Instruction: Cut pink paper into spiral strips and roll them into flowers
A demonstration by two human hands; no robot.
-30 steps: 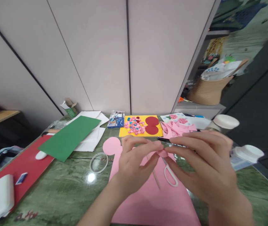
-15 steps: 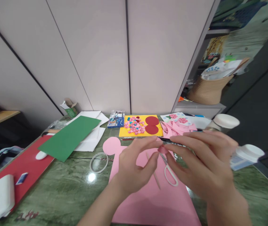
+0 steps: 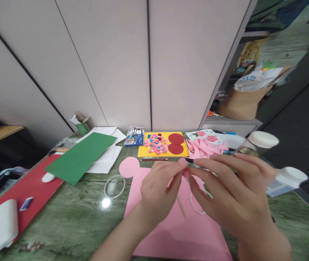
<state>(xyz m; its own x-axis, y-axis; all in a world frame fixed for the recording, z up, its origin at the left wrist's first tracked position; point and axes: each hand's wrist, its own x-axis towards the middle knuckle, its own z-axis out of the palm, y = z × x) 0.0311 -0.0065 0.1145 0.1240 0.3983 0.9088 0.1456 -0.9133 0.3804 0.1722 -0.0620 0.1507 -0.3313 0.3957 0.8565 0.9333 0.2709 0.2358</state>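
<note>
Between my two hands, over the pink sheet [image 3: 170, 235], is a small pink piece [image 3: 186, 173], possibly paper. Much of it is hidden by fingers, so its shape is unclear. My left hand [image 3: 158, 188] pinches it from the left with thumb and forefinger. From the other side, the thumb and fingertips of my right hand [image 3: 233, 188] close on it. On the sheet below lie a thin wooden stick [image 3: 181, 206] and white-handled scissors [image 3: 195, 206], partly covered by my right hand. A pink paper circle [image 3: 129, 167] lies at the sheet's upper left corner.
A white ring [image 3: 114, 186] lies left of the pink sheet. Behind are a yellow sheet [image 3: 163, 151] with pompoms and red circles, and a marker box [image 3: 134, 139]. Green card [image 3: 80, 157] lies left; white-lidded bottles [image 3: 292, 177] stand right.
My left thumb has come up against its forefinger, closing the gap in that hand. My right hand has shifted slightly, covering more of the scissors. The view has moved a little.
</note>
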